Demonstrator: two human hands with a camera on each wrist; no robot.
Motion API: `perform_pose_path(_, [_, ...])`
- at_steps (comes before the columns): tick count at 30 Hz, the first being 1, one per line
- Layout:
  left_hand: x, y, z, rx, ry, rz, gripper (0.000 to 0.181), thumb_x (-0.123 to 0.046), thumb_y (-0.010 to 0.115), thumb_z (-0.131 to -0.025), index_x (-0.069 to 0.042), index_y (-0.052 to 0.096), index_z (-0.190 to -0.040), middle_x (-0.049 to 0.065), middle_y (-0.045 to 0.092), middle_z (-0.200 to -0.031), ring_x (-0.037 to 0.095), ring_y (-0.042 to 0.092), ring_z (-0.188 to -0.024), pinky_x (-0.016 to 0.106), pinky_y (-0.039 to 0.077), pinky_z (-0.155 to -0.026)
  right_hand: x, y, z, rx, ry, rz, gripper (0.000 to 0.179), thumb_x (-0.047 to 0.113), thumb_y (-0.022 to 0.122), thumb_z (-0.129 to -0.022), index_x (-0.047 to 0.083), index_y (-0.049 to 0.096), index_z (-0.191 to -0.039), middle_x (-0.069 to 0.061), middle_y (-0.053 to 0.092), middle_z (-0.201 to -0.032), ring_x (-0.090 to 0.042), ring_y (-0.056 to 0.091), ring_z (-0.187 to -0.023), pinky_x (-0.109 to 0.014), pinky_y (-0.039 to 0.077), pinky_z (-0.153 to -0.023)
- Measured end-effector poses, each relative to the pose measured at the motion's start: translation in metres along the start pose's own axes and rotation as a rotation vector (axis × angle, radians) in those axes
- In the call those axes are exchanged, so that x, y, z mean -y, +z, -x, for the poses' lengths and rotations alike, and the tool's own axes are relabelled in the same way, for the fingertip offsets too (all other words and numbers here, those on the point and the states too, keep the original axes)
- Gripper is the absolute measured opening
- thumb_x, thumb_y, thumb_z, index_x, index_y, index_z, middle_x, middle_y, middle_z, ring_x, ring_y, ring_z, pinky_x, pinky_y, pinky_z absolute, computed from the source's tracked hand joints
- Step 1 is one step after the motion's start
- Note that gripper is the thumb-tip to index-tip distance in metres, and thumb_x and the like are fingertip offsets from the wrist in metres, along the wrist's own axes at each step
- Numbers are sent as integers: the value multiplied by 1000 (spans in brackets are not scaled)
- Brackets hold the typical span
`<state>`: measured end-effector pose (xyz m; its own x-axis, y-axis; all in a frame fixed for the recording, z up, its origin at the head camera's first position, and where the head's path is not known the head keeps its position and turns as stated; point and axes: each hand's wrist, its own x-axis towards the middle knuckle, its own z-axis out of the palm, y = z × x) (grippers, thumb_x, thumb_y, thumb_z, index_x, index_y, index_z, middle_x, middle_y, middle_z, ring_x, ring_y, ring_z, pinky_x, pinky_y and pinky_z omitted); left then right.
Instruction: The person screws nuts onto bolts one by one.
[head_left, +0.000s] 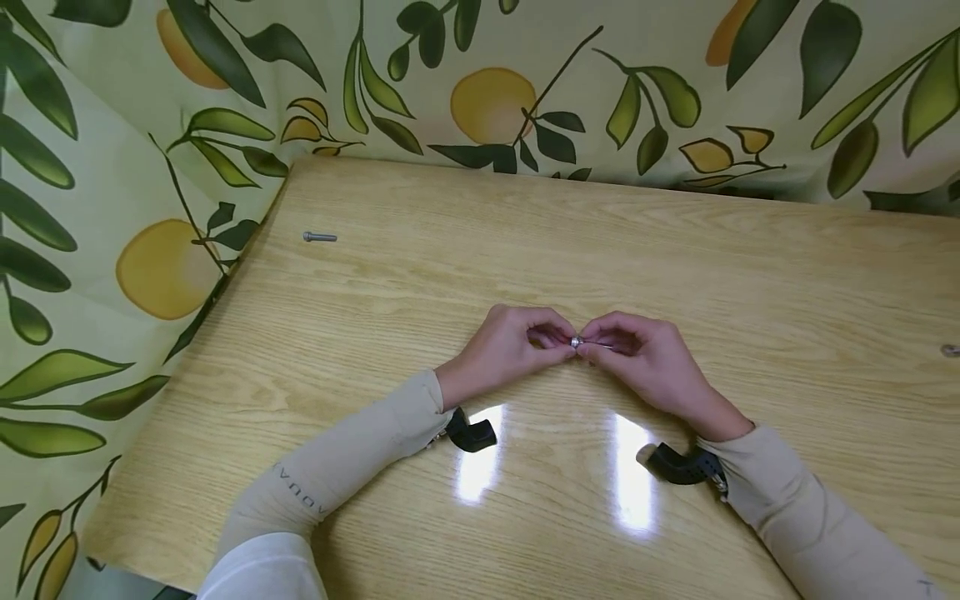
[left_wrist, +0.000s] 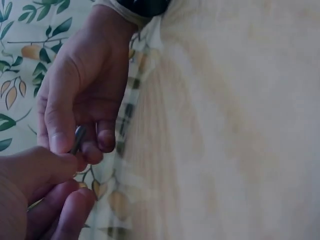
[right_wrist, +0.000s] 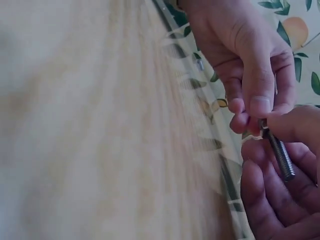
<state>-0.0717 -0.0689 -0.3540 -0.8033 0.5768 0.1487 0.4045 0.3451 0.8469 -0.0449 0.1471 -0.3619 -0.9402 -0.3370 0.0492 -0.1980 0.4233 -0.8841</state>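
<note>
Both hands meet over the middle of the table, fingertip to fingertip around a metal bolt (right_wrist: 281, 157). My left hand (head_left: 521, 342) pinches the bolt's end between thumb and fingers. There a short silver piece shows around the shaft, and I cannot tell whether it is the head or a nut. From the other side my right hand (head_left: 648, 358) holds the shaft with its thumb and fingers. In the right wrist view the threaded shaft slants down across the right fingers. Only a short dark length of the bolt (left_wrist: 78, 137) shows in the left wrist view.
A second bolt (head_left: 319, 237) lies on the wooden table (head_left: 420, 250) at the far left. At the right edge of the head view lies a small metal piece (head_left: 951, 350). Leaf-patterned cloth (head_left: 420, 100) hangs along the table's back and left edges.
</note>
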Motion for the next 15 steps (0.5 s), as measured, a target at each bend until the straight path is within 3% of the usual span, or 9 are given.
perform_pose_path(5, [2,-3,-3,33,24,-129,10,-15,74,-86,-11,73,-95,1,77,-89,3,69,-75,10,56,-68,-3,0,-4,-24,-66,99,12,21,74,-87,23,71,-98,4,75,-96,4,69,-89,-12,58,-78])
perform_pose_path(15, [3,-3,-8,48,22,-268,7,-15,72,-87,-11,74,-93,-2,75,-82,2,67,-72,7,52,-65,-6,1,-12,-72,-143,292,13,24,78,-83,23,74,-96,7,74,-87,3,63,-77,-10,50,-66])
